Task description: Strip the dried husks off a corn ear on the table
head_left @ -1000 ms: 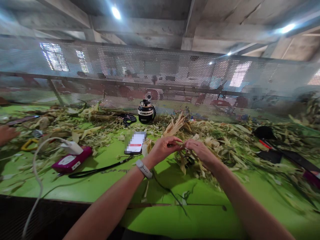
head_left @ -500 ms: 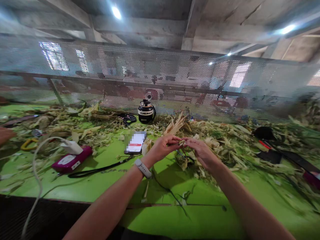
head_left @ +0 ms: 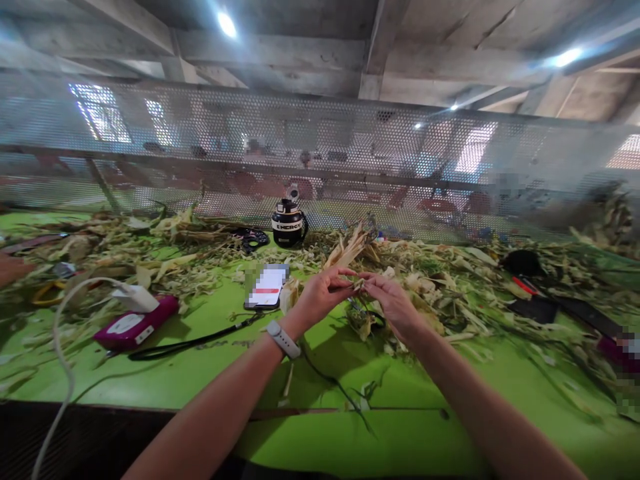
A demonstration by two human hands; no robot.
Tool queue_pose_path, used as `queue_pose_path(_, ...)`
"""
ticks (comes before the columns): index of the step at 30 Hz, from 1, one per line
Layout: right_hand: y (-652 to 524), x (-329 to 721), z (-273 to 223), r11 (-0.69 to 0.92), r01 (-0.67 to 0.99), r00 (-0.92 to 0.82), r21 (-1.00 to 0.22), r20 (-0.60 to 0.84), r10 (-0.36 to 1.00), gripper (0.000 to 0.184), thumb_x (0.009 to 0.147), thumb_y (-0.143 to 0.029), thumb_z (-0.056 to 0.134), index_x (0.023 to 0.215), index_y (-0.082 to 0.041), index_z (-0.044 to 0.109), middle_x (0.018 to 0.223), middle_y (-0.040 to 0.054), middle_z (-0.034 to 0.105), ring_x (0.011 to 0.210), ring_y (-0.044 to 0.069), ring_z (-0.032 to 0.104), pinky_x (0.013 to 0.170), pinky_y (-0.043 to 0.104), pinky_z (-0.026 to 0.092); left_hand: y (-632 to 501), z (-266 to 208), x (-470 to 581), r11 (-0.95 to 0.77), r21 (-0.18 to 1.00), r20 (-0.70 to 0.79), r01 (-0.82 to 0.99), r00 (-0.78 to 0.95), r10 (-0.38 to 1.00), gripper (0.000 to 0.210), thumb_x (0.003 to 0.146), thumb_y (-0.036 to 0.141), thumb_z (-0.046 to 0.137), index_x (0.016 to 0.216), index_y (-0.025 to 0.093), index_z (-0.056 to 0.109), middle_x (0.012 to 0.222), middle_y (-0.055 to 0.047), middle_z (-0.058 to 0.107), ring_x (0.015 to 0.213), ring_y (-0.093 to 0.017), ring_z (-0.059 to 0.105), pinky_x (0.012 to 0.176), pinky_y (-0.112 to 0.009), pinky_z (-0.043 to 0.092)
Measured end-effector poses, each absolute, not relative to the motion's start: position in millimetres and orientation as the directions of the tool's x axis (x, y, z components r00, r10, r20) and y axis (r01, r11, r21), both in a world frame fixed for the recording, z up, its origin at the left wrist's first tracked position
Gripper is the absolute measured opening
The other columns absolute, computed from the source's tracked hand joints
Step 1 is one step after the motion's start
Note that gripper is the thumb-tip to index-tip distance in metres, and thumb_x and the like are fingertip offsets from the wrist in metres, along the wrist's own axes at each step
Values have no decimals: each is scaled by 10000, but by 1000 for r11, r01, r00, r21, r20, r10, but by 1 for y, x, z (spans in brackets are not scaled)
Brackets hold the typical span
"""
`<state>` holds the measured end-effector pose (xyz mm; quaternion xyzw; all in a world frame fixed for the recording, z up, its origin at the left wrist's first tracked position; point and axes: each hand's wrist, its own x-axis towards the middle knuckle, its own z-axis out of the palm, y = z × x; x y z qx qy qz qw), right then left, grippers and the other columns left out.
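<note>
Over the green table (head_left: 320, 373), my left hand (head_left: 323, 299) and my right hand (head_left: 393, 303) meet fingertip to fingertip. Both are closed in a pinch on a small strip of pale green husk (head_left: 359, 284), mostly covered by the fingers. A bundle of dry tan husks (head_left: 350, 247) lies just beyond my hands. Under and beside the right hand is a loose clump of husk (head_left: 363, 323) with a dark cord by it. A pale wristband (head_left: 283, 339) is on my left wrist. A phone (head_left: 270, 285) with a lit screen lies left of the left hand.
A black bottle (head_left: 287, 230) stands behind the phone. To the left is a magenta power block (head_left: 135, 325) with a white plug and cable; a black strap (head_left: 190, 343) lies nearby. Husk scraps (head_left: 465, 293) spread along the back below a perforated screen (head_left: 340, 140). Another person's hand (head_left: 15, 270) shows at far left.
My hands stay pinched together on the husk strip, with the fingers slightly shifted. The whole view has moved a little, so things appear slightly farther left.
</note>
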<state>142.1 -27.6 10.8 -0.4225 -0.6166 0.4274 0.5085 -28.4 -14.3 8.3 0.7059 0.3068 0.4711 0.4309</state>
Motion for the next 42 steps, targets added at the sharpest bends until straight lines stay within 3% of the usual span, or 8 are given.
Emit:
queue_pose_path(5, -20, 153, 13, 451, 340, -239, -825, 388, 890, 205, 748, -384, 563, 684, -193, 597, 918, 59, 610, 908, 200, 532, 845, 342, 387, -14, 7, -29, -498, 865, 445, 56, 372, 815, 345, 735, 320, 661, 1031, 160, 589, 921, -66, 710, 894, -197, 666, 807, -302, 520)
queue_pose_path(10, -19, 159, 19, 457, 514, -169, -726, 436, 884, 198, 739, -370, 566, 668, -185, 583, 707, 32, 575, 744, 187, 519, 754, 336, 391, -12, 3, -29, -493, 867, 443, 72, 342, 829, 336, 723, 325, 673, 1005, 163, 590, 906, -59, 710, 879, -189, 667, 794, -291, 521)
queue_pose_path(19, -25, 149, 15, 330, 256, -141, -908, 303, 943, 236, 710, -401, 604, 737, -166, 608, 705, 5, 594, 699, 144, 520, 727, 301, 408, -12, 7, -30, -238, 971, 233, -27, 351, 907, 370, 651, 361, 731, 902, 141, 573, 802, -59, 707, 745, -174, 667, 589, -234, 489)
queue_pose_path(23, -21, 149, 12, 341, 256, -129, -905, 317, 939, 255, 677, -418, 626, 725, -171, 584, 701, 7, 592, 691, 145, 525, 715, 303, 421, -12, 7, -30, -193, 978, 209, -81, 354, 912, 376, 612, 328, 766, 863, 136, 561, 745, -36, 689, 708, -141, 652, 628, -234, 489)
queue_pose_path(27, -16, 149, 6, 358, 298, -87, -885, 349, 933, 284, 629, -422, 661, 714, -183, 532, 660, -11, 554, 645, 138, 508, 661, 298, 423, -13, 8, -28, -197, 974, 225, -112, 365, 904, 377, 608, 319, 770, 852, 134, 550, 762, -33, 679, 723, -131, 646, 711, -269, 500)
queue_pose_path(32, -16, 148, 5, 292, 191, -113, -937, 274, 955, 348, 601, -420, 694, 792, -185, 522, 728, 1, 598, 679, 140, 542, 670, 298, 445, -13, 6, -27, -287, 954, 300, -89, 363, 882, 355, 620, 314, 758, 852, 131, 562, 822, -39, 664, 770, -137, 638, 769, -297, 500)
queue_pose_path(36, -20, 148, 10, 312, 216, -218, -925, 266, 939, 268, 653, -394, 654, 769, -178, 545, 700, -8, 588, 654, 127, 533, 656, 289, 441, -13, 4, -25, -362, 930, 359, -64, 363, 860, 321, 631, 317, 747, 839, 134, 583, 804, -34, 661, 769, -142, 631, 774, -306, 508)
queue_pose_path(42, -21, 146, 4, 398, 300, -129, -867, 376, 918, 176, 705, -344, 583, 763, -188, 526, 682, -9, 567, 640, 135, 518, 635, 289, 440, -14, 4, -26, -377, 924, 371, -62, 386, 845, 293, 652, 314, 734, 836, 125, 606, 809, -44, 666, 756, -139, 627, 778, -309, 513)
